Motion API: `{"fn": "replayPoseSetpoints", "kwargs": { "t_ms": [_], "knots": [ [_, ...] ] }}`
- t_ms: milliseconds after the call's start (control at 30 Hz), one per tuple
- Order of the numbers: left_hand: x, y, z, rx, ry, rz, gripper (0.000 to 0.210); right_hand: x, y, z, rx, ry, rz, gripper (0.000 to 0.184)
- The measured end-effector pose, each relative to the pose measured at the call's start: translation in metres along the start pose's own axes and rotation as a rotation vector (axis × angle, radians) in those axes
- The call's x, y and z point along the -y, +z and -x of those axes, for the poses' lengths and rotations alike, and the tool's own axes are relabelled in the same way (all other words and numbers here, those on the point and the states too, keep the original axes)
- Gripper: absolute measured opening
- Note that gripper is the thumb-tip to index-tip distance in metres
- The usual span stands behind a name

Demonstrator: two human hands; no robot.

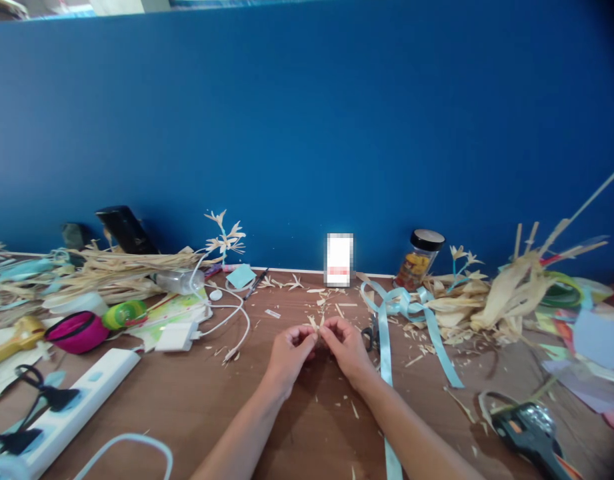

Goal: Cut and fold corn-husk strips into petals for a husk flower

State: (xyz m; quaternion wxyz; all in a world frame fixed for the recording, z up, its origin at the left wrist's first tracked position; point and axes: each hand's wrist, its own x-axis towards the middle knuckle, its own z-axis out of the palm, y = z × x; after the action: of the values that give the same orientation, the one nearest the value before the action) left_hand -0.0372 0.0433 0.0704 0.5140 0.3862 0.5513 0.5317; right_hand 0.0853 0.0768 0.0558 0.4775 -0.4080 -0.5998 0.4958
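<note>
Above the middle of the brown table (201, 407), my left hand (288, 357) and my right hand (347, 347) meet fingertip to fingertip. Both are closed in a pinch on a small corn husk flower (315, 323), whose pale pointed petals stick up between the fingers. Its lower part is hidden by my fingertips. Just right of my right hand a dark scissor-like handle (369, 337) shows in part. A light blue ribbon (385, 347) runs beside it and passes under my right forearm. Loose husk petals (293, 283) lie beyond my hands.
Husk bundles (507, 300) lie right, near a glue gun (529, 427). A lidded jar (419, 259) leans by the blue partition (307, 133). Left are a power strip (87, 407), a white charger (177, 335), a pink pouch (77, 331) and a finished flower stem (225, 240). Husk scraps litter the table.
</note>
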Motion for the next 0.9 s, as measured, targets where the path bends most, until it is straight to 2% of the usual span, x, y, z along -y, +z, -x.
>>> {"fn": "replayPoseSetpoints", "kwargs": {
  "t_ms": [900],
  "knots": [
    [0.0072, -0.0019, -0.0039, 0.039, 0.028, -0.03, 0.019, -0.0017, 0.0007, 0.0008, 0.02, -0.027, 0.034, 0.019]
  ]
}}
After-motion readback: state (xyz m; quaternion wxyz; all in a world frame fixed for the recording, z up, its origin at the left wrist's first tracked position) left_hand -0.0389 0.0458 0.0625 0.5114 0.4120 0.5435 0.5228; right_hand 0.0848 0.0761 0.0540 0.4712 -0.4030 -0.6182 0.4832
